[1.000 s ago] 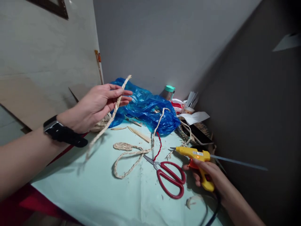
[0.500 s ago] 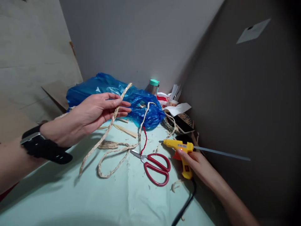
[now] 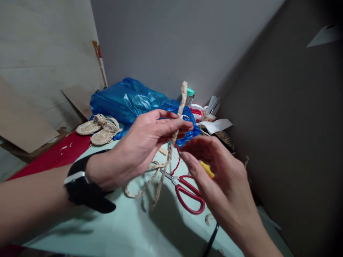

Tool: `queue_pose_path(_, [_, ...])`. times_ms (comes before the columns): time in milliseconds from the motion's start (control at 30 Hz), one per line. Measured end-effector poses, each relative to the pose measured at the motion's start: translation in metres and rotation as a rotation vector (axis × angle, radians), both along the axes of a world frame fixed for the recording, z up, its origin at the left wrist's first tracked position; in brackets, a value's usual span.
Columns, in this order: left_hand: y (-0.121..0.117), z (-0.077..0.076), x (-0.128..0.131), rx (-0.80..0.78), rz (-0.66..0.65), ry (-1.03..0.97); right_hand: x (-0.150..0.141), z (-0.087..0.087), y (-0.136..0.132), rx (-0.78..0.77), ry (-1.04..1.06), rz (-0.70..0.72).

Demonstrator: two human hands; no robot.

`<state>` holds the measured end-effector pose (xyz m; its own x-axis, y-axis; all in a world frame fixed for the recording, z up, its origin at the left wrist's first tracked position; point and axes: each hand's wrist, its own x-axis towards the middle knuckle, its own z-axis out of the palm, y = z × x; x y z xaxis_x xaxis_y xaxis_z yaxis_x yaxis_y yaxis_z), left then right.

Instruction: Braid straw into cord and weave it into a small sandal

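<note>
Above the desk (image 3: 120, 228), our left hand (image 3: 139, 144) pinches the braided fibre cord (image 3: 169, 155) towards its top, presumably leaving its length free; our right hand (image 3: 221, 178) curves nearby, half open, apparently empty.

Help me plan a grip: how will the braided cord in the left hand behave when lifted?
The braided cord is probably fairly stiff: its upper end stands above the left hand without drooping. Being slim, it's likely light; its bumpy weave suggests little slipping.

A pale green tabletop (image 3: 120, 232) fills the frame's lower middle. Red-handled scissors (image 3: 177, 181) and a looped braided cord (image 3: 133, 196) lie near centre, woven slippers (image 3: 103, 136) toward the left, a blue plastic bag (image 3: 125, 100) higher up
</note>
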<state>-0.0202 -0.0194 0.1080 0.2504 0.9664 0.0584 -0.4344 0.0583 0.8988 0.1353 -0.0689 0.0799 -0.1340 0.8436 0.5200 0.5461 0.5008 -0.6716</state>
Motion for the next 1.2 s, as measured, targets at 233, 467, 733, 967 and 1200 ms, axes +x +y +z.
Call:
queue_pose_path(233, [-0.003,0.002,0.009,0.146,0.058,-0.056,-0.037,0.000,0.032,-0.097,0.475,0.171])
queue_pose_path(467, [0.018,-0.033,-0.031,0.292,0.107,0.433,-0.016,-0.003,0.045,-0.313,0.596,0.162])
queue_pose_path(733, [0.035,-0.088,-0.091,0.612,-0.220,1.428,0.030,-0.028,0.054,-0.345,0.224,0.030])
queue_pose_path(967, [0.036,-0.088,-0.089,0.518,-0.340,1.360,0.022,-0.043,0.039,-0.107,-0.166,0.049])
queue_pose_path(1200, [0.025,-0.058,-0.107,0.173,-0.194,1.021,0.036,-0.050,0.034,0.304,-0.495,0.120])
